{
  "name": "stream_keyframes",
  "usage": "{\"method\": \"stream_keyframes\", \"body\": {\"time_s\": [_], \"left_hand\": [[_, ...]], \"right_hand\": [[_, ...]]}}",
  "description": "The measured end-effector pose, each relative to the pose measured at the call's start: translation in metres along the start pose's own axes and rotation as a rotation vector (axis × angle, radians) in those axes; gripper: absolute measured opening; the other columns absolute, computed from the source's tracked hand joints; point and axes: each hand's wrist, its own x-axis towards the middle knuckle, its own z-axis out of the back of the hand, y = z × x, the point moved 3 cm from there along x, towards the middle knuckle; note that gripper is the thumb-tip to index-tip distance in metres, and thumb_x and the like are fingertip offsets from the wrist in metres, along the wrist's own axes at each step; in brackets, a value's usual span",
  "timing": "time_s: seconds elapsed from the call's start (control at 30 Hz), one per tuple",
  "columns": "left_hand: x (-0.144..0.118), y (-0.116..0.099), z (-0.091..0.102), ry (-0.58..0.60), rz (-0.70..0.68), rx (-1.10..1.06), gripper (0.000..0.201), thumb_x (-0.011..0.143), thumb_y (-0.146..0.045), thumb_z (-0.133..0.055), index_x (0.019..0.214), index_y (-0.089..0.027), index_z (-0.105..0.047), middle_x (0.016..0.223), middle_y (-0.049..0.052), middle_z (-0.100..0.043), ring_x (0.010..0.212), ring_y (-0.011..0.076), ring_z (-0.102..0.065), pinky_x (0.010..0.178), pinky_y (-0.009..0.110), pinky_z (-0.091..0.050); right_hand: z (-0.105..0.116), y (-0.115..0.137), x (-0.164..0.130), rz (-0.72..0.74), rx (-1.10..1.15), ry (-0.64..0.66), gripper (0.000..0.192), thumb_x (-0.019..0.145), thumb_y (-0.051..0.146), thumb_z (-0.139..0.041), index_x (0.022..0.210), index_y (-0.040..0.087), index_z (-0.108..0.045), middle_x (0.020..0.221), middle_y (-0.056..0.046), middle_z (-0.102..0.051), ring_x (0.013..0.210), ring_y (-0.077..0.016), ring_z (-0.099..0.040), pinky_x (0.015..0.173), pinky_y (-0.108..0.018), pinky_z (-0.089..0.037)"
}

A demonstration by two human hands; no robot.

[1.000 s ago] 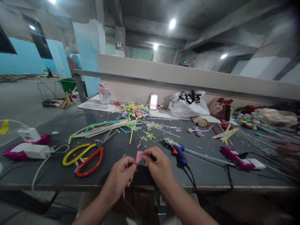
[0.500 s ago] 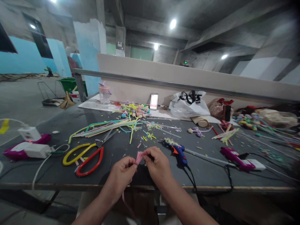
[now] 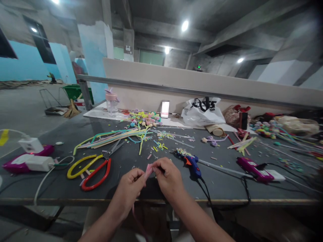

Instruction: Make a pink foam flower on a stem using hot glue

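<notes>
Pink strips (image 3: pixel 147 171), gathered in a small bunch, are pinched at one end by the left hand (image 3: pixel 130 186) and at the other by the right hand (image 3: pixel 169 177), just above the dark table (image 3: pixel 227 190). From here I see yellow-and-red-handled scissors (image 3: pixel 107 155) lying left, a blue glue gun (image 3: pixel 194 166) right, and pastel stems (image 3: pixel 118 136) strewn beyond.

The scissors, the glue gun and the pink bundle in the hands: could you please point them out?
Scissors (image 3: pixel 107 155), head view: on the pivot.
Glue gun (image 3: pixel 194 165), head view: on the blue body.
Pink bundle (image 3: pixel 148 170), head view: middle of its exposed part.
</notes>
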Motion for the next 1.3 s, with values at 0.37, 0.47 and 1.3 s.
{"method": "stream_keyframes", "body": {"time_s": [0.37, 0.47, 1.3], "left_hand": [[-0.014, -0.001, 0.003, -0.16, -0.141, 0.046, 0.023, 0.076, -0.04, -0.058, 0.07, -0.018, -0.056, 0.056, -0.005, -0.046, 0.048, 0.0072, -0.041, 0.043, 0.016, -0.033], [-0.019, 0.003, 0.0, -0.191, -0.162, 0.025, 0.019, 0.076, -0.038, -0.058, 0.075, -0.019, -0.057, 0.066, -0.003, -0.055, 0.057, 0.0111, -0.053, 0.051, 0.019, -0.044], [-0.024, -0.004, -0.004, -0.097, -0.193, -0.108, 0.014, 0.071, -0.025, -0.064, 0.082, -0.017, -0.061, 0.075, 0.0, -0.065, 0.069, 0.0137, -0.059, 0.064, 0.022, -0.047]], "right_hand": [[-0.018, -0.012, -0.043, -0.687, 0.8, -0.1, 0.022, 0.069, 0.031, -0.066, 0.085, 0.017, -0.062, 0.067, 0.003, -0.055, 0.053, -0.0088, -0.044, 0.052, -0.02, -0.037], [-0.03, -0.002, -0.052, -0.801, 1.017, -0.036, 0.028, 0.064, 0.032, -0.072, 0.087, 0.016, -0.067, 0.064, 0.002, -0.058, 0.054, -0.0086, -0.046, 0.055, -0.021, -0.037], [-0.03, 0.004, -0.057, -0.758, 1.138, -0.035, 0.016, 0.063, 0.026, -0.075, 0.075, 0.016, -0.072, 0.061, 0.001, -0.062, 0.055, -0.0086, -0.051, 0.056, -0.02, -0.04]]}}
